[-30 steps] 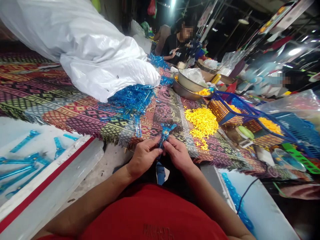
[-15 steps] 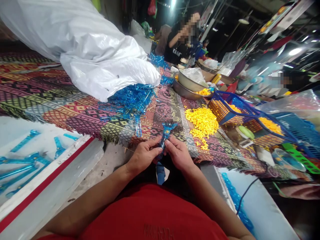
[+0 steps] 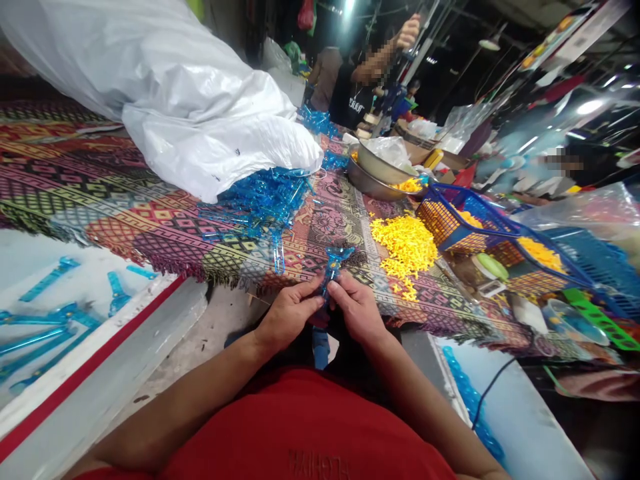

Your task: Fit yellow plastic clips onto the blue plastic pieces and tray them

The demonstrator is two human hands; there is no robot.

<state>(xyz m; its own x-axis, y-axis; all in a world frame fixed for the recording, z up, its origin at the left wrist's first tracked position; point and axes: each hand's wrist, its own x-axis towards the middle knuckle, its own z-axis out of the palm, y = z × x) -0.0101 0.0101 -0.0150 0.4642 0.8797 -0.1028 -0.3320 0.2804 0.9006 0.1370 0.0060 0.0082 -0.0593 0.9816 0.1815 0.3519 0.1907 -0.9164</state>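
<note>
Between my two hands is a translucent blue plastic piece (image 3: 334, 261) with a flared top and a small yellow part in it. My left hand (image 3: 295, 308) pinches it from the left with thumb and fingers. From the other side, my right hand (image 3: 356, 305) grips it, thumb pressed against its middle. Its lower end hangs in shadow below my fingers. Just beyond lies a heap of similar blue plastic pieces (image 3: 270, 197), spilling from a white sack (image 3: 225, 133). A pile of small yellow plastic parts (image 3: 404, 245) is on the patterned cloth (image 3: 330, 223), right of my hands.
Blue baskets (image 3: 453, 230) with yellow parts and a metal bowl (image 3: 373, 177) stand at the right. A white box (image 3: 95, 393) at lower left holds several blue pieces; another white box (image 3: 530, 413) is at lower right. Across the table a person (image 3: 357, 97) raises an arm.
My hands stay almost in place around the blue plastic piece, with only a slight shift of grip. Across the table, the other person's hand has risen and moved right.
</note>
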